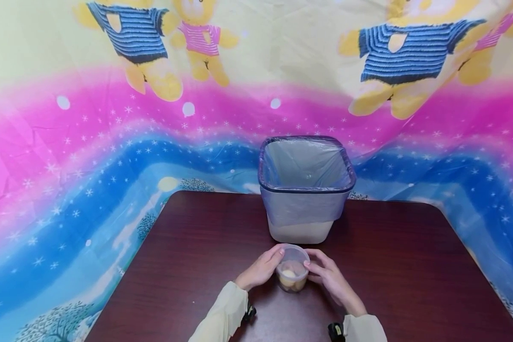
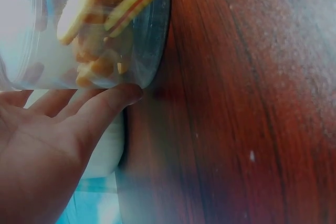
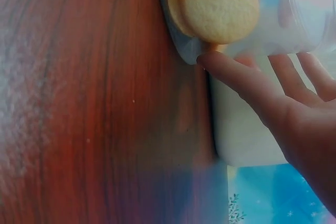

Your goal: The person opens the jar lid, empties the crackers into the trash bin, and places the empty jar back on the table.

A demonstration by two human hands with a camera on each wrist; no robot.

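Observation:
A clear round plastic tub [image 1: 294, 256] stands on the dark wooden table, partly filled with small round cookies [image 1: 288, 278]. My left hand [image 1: 262, 270] holds the tub's left side, and my right hand [image 1: 331, 278] holds its right side. In the left wrist view, the left thumb [image 2: 107, 103] lies against the wall near the base, beside a sandwich-type cookie [image 2: 131, 8] with a darker filling. Pale golden cookies [image 3: 220, 6] show through the wall in the right wrist view, next to the right thumb [image 3: 231, 72]. Whether a lid covers the tub I cannot tell.
Directly behind the tub stands a whitish bin [image 1: 301, 232] lined with a translucent plastic bag [image 1: 305, 206] folded over its dark rim. The table [image 1: 196, 247] reaches back to a hanging cloth [image 1: 239, 114] printed with bears and snowflakes.

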